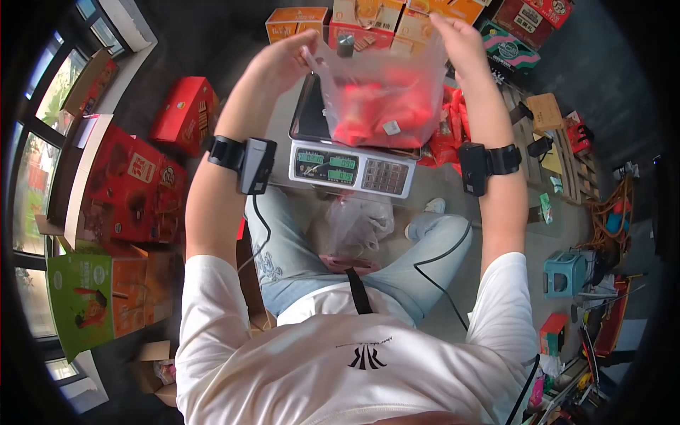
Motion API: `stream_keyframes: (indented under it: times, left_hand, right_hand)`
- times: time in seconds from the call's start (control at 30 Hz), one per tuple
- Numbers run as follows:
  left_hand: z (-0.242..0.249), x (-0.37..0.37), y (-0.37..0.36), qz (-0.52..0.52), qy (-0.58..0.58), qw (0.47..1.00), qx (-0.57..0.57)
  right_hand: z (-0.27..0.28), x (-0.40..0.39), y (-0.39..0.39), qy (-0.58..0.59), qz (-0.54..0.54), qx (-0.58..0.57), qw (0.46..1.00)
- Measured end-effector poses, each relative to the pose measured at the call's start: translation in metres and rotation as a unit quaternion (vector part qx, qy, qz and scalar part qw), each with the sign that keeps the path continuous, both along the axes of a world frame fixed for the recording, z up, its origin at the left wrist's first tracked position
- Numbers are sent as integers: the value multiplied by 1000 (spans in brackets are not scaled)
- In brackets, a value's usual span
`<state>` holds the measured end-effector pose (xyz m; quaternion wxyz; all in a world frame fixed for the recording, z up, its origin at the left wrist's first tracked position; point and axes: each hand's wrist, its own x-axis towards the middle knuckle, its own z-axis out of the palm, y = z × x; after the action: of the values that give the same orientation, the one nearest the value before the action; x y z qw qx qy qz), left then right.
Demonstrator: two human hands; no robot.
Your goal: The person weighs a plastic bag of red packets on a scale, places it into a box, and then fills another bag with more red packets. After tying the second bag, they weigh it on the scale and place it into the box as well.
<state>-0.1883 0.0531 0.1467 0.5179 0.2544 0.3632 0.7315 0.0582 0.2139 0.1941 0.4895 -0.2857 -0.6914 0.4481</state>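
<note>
A clear plastic bag (pixel 386 92) with red packets inside stands over the plate of a white digital scale (pixel 352 168), whose green displays are lit. My left hand (pixel 287 60) pinches the bag's upper left handle. At the upper right edge of the bag is my right hand (pixel 459 44), its thumb raised along the plastic; whether its fingers grip the bag is hard to make out. More red packets (pixel 452 127) lie just right of the bag. A small dark round object (pixel 345 46) shows behind the bag's upper left part.
Orange and red cartons (pixel 297 25) stand beyond the scale. Red boxes (pixel 134 184) and a green box (pixel 81 301) are at the left. Below the scale hangs another plastic bag (pixel 360 219). Wooden pallets (pixel 577 159) and a blue stool (pixel 564 274) are at the right.
</note>
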Motion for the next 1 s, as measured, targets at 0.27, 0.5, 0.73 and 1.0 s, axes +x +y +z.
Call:
stream_keyframes:
  times: [0.27, 0.5, 0.73, 1.0]
  left_hand:
    - [44, 12, 39, 164, 165, 969, 81]
    - [-42, 70, 55, 144, 304, 930, 149]
    - [-90, 113, 12, 34, 223, 971, 76]
    - [-119, 144, -28, -17, 249, 968, 8]
  right_hand:
    - [8, 10, 27, 89, -49, 30, 994]
    - [-89, -15, -46, 56, 30, 68, 996]
    - [-176, -13, -79, 7, -47, -43, 998]
    - [-215, 2, -126, 39, -104, -129, 986]
